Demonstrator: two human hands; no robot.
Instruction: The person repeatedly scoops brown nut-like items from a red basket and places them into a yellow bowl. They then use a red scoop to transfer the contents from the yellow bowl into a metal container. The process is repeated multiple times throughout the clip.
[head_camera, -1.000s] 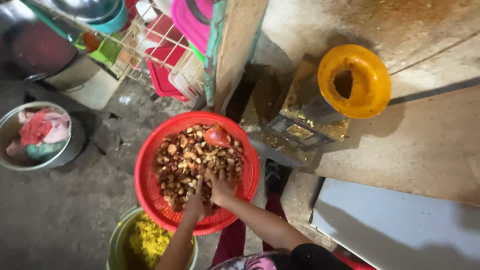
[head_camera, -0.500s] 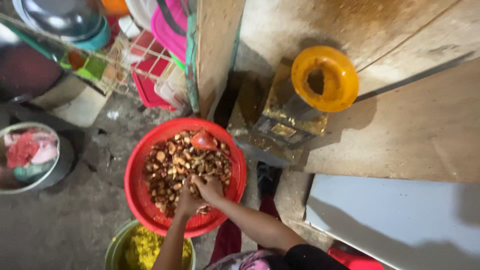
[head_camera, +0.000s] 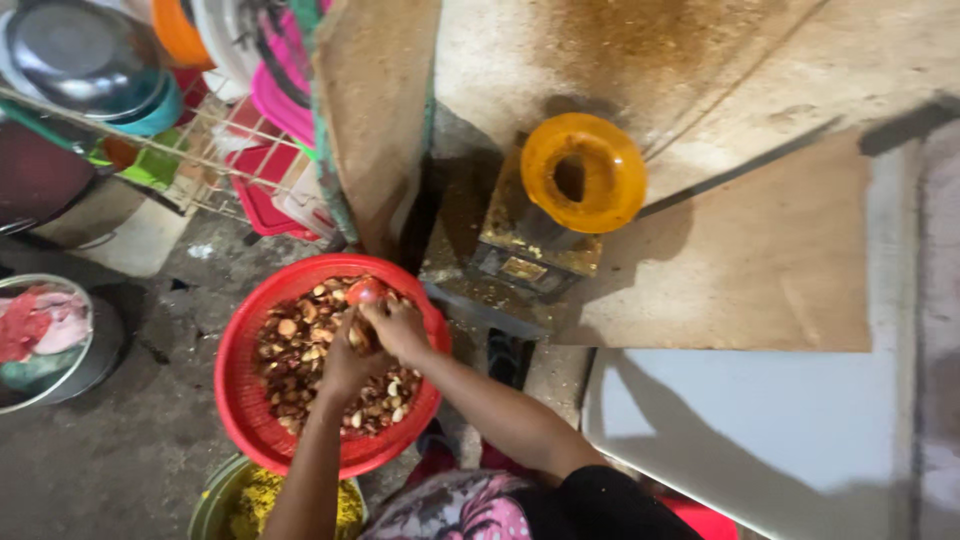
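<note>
A round red plastic basket (head_camera: 245, 400) sits on the ground, filled with brown and pale nut-like pieces (head_camera: 295, 350). Both my hands are over it, pressed together. My left hand (head_camera: 350, 365) cups pieces from below. My right hand (head_camera: 400, 328) closes over the same handful from the right. A small red scoop (head_camera: 366, 291) shows just above my fingers. A grinder machine with a wide yellow funnel (head_camera: 583, 172) stands to the right of the basket.
A wire rack (head_camera: 215, 165) with coloured plastic bowls and a metal bowl (head_camera: 75, 55) is at upper left. A metal pot (head_camera: 95, 350) with pink cloth stands at left. A green bucket (head_camera: 215, 505) of yellow mash lies below the basket. A wooden board (head_camera: 750, 260) and white sheet (head_camera: 760, 440) lie right.
My hands have drawn together and lifted a handful of the pieces toward the basket's far right side. The view has shifted so the grinder sits nearer the middle.
</note>
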